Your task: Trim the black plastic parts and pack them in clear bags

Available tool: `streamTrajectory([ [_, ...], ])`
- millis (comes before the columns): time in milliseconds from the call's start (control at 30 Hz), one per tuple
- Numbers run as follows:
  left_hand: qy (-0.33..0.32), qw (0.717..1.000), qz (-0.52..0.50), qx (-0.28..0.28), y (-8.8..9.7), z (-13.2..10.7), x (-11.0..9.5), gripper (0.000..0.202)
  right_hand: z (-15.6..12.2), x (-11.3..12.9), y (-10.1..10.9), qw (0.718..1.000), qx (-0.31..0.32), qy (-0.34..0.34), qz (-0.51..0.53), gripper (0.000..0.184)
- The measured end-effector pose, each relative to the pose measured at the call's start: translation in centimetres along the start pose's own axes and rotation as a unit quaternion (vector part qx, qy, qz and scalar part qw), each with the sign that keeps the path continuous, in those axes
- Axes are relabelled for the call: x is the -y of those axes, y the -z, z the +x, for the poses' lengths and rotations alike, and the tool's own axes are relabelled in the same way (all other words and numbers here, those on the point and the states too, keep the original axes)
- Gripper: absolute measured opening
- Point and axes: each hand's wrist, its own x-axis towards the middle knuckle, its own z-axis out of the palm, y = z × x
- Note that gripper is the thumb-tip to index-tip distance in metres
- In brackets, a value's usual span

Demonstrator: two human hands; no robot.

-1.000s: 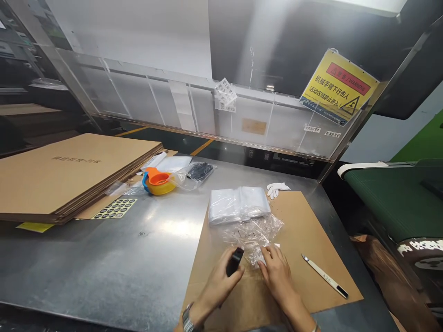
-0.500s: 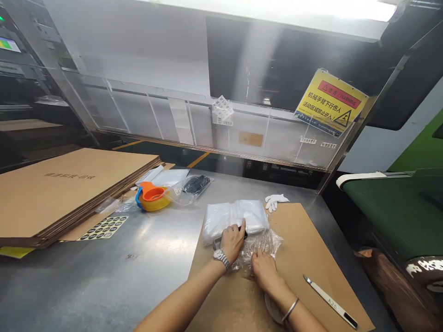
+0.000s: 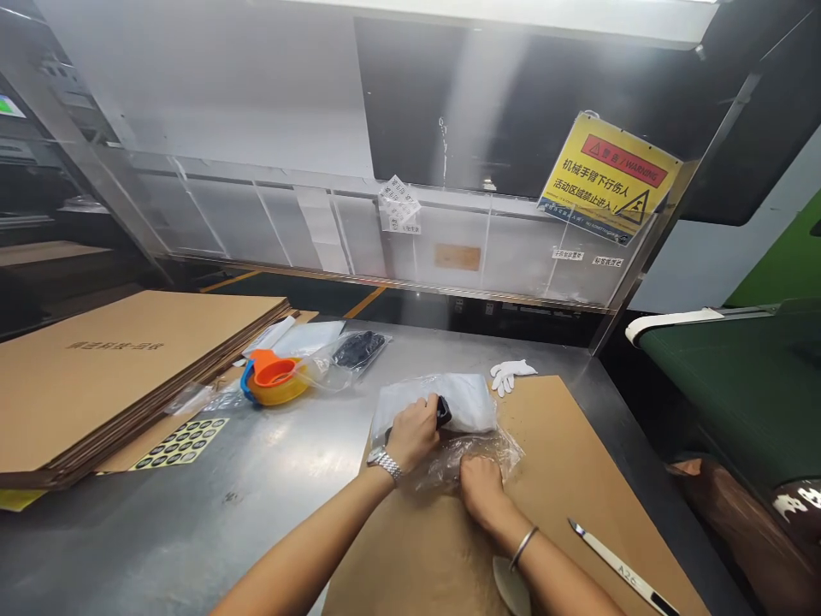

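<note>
My left hand (image 3: 414, 434), with a metal watch at its wrist, is closed round a dark elongated object (image 3: 443, 411). One rounded black end sticks out past the fingers; its kind does not show. Behind it lies a stack of clear plastic bags (image 3: 471, 400). My right hand (image 3: 482, 486) is a fist on crumpled clear plastic film (image 3: 506, 453), close to the left hand. Both hands are over a flat cardboard sheet (image 3: 545, 479). Under my right forearm a grey rounded piece (image 3: 511, 586) is partly hidden.
A white pen-like knife (image 3: 622, 565) lies at right, a white glove (image 3: 511, 373) behind. At left are stacked cardboard (image 3: 147, 359), a sticker sheet (image 3: 183, 443), tape rolls (image 3: 275, 385) and a bagged black item (image 3: 359, 349). A green conveyor (image 3: 737, 376) stands right.
My left hand has lifted the dark object slightly and tilted it, and its pointing index finger has curled in. My right hand has tightened into a fist. The view has shifted a little.
</note>
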Motion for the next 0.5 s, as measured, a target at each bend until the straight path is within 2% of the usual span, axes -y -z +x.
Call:
streamTrajectory([
  [100, 0.003, 1.000, -0.009, 0.001, 1.3, 0.5, 0.1, 0.026, 2.1, 1.1, 0.1, 0.998, 0.011, -0.051, 0.027, 0.028],
  [200, 0.006, 1.000, -0.016, 0.007, 1.8, 0.5, 0.1, 0.028, 3.6, 2.5, 0.1, 0.996, 0.003, -0.072, 0.061, 0.029],
  [367, 0.000, 1.000, -0.027, 0.010, 2.4, 1.1, 0.3, 0.031, 4.5, 4.7, -0.8, 0.994, -0.048, -0.009, 0.100, 0.032],
  [500, -0.011, 0.999, -0.037, 0.013, 3.1, 1.6, 0.6, 0.034, 5.4, 5.0, -1.2, 0.991, -0.090, 0.029, 0.099, 0.033],
])
